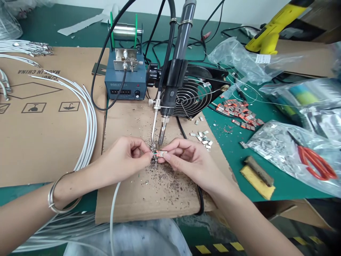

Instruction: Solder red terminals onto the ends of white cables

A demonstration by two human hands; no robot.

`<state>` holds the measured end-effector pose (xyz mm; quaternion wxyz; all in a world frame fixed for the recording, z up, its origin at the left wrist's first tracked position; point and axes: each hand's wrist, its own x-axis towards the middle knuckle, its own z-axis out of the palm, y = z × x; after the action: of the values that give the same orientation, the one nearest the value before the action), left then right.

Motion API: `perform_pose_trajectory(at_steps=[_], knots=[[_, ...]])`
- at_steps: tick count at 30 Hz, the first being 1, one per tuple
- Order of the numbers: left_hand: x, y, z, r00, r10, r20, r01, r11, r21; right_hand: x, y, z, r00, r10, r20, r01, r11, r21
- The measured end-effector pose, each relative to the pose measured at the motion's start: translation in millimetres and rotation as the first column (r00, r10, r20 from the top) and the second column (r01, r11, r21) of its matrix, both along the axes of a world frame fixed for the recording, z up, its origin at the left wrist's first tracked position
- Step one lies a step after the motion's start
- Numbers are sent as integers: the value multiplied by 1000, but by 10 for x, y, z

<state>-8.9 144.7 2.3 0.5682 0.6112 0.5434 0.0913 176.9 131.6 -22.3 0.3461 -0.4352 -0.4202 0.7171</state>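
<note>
My left hand [133, 154] pinches the end of a white cable [114, 206], which hangs from under that hand past the cardboard's front edge. Between the fingertips of my right hand [186, 156] is a small orange and silver connector [161, 153]. The two hands almost meet, with the cable end and connector between them. Directly above them the tip of a soldering iron [162, 131] points down, beside a thin metal feed tube [154, 124]. Dark solder crumbs lie on the cardboard [122, 202] around and below the hands.
Behind stands a blue solder feeder [125, 83] with a wire spool [124, 31], next to a black fan [193, 96]. White cables [89, 131] lie at the left. Orange connectors [239, 112], a sponge [257, 177], a bag of metal parts [282, 149] and red-handled pliers [315, 161] are at the right.
</note>
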Motion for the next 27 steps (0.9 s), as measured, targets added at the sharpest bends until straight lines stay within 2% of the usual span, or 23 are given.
perform_pose_trajectory(at_steps=[3, 9, 18, 27], knots=[[-10, 0, -4, 1000, -9, -12, 9, 1000, 7, -8, 8, -17, 1000, 10, 21, -10, 1000, -2], [19, 27, 52, 999, 50, -11, -51, 997, -55, -17, 7, -52, 1000, 23, -13, -23, 1000, 2], [54, 16, 87, 998, 64, 30, -62, 996, -71, 19, 14, -11, 997, 29, -69, -31, 999, -32], [51, 15, 99, 996, 73, 40, -69, 994, -90, 19, 6, 5, 999, 12, -41, -12, 1000, -20]])
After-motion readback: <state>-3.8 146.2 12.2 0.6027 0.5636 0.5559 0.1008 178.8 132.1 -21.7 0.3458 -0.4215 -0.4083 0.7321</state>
